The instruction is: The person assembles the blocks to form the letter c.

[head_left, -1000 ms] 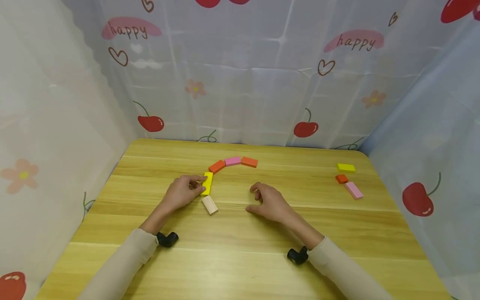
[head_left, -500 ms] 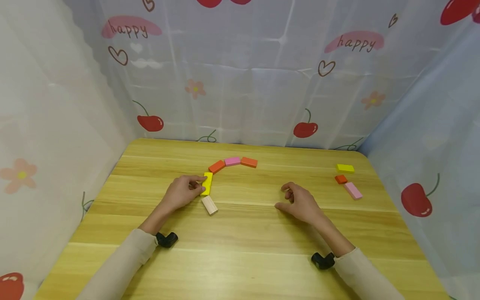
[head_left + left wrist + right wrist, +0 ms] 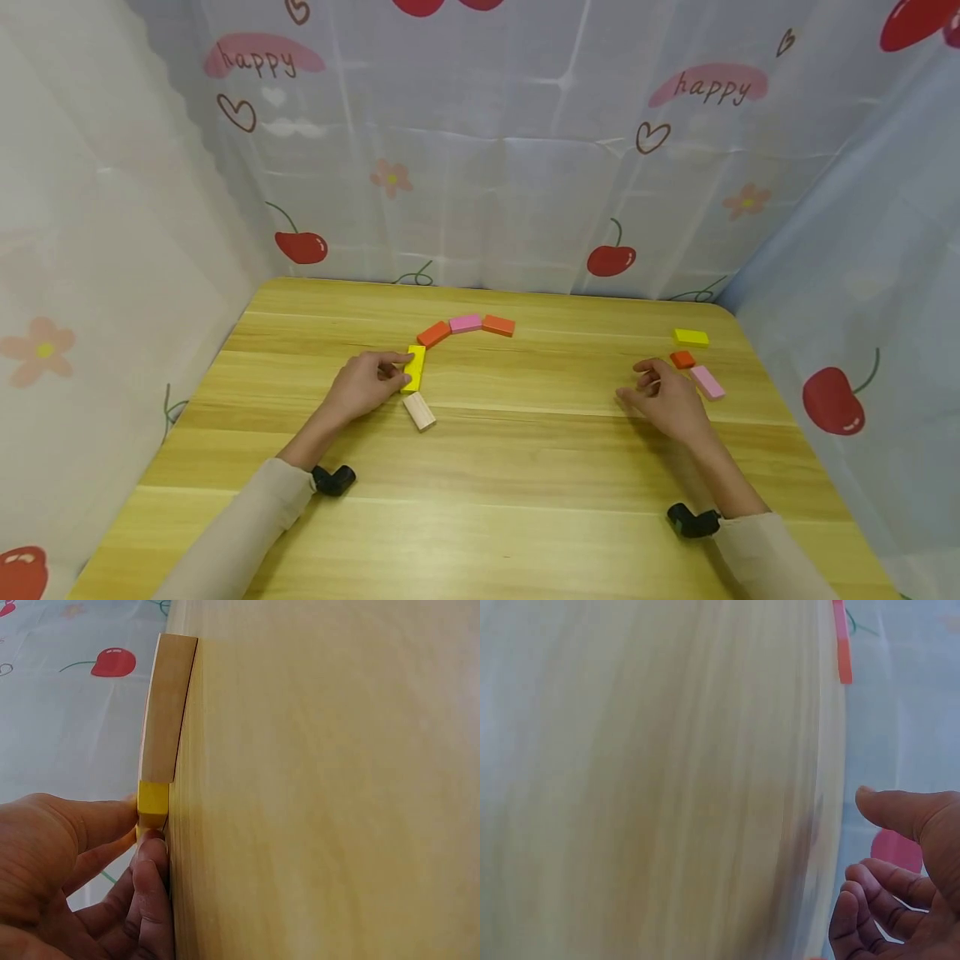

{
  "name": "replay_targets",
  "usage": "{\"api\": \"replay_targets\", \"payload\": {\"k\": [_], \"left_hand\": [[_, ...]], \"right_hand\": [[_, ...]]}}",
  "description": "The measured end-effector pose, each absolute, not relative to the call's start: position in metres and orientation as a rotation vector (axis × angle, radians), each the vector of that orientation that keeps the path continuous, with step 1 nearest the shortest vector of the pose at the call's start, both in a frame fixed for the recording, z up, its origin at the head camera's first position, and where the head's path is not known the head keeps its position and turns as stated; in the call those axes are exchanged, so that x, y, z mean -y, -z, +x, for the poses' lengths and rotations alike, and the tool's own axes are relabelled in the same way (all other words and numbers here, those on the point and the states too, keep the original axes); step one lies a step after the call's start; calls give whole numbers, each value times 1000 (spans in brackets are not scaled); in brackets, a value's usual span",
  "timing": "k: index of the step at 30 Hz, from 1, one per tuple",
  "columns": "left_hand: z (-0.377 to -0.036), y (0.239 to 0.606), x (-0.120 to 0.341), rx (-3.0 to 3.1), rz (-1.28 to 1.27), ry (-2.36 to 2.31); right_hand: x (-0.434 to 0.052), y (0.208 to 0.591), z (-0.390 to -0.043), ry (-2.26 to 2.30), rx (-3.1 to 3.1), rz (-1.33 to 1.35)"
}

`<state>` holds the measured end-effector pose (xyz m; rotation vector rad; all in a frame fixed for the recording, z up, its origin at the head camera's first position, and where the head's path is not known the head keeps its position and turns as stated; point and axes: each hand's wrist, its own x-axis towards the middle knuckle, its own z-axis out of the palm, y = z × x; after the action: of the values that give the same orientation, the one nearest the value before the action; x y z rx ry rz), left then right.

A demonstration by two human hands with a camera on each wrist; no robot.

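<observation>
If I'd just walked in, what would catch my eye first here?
Probably the arc of coloured blocks mid-table, where the left hand pinches the yellow block at its near end. Next, the right hand with loosely curled fingers beside three loose blocks at the table's right, closest to the pink block.

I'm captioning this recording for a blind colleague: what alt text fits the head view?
A person's left hand pinches a yellow block in a curved row of blocks on a wooden table. The right hand, fingers loosely curled, reaches near a small orange block and a pink block.
</observation>
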<state>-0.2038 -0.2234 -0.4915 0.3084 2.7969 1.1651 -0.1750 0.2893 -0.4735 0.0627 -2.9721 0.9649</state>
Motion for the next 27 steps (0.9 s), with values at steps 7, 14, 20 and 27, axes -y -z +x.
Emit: {"api": "replay_targets", "payload": {"k": [7, 14, 20, 27], "left_hand": [[-204, 492, 224, -2795, 308, -1182], [-204, 492, 224, -2792, 306, -1186], [-204, 492, 224, -2789, 305, -1194], [-205, 492, 224, -2784, 302, -1204]], "right_hand": [[-321, 473, -172, -906, 2923, -17], [-346, 478, -168, -797, 2898, -102], [-362, 478, -167, -726, 2831, -191], [-381, 484, -169, -754, 2874, -264]]}}
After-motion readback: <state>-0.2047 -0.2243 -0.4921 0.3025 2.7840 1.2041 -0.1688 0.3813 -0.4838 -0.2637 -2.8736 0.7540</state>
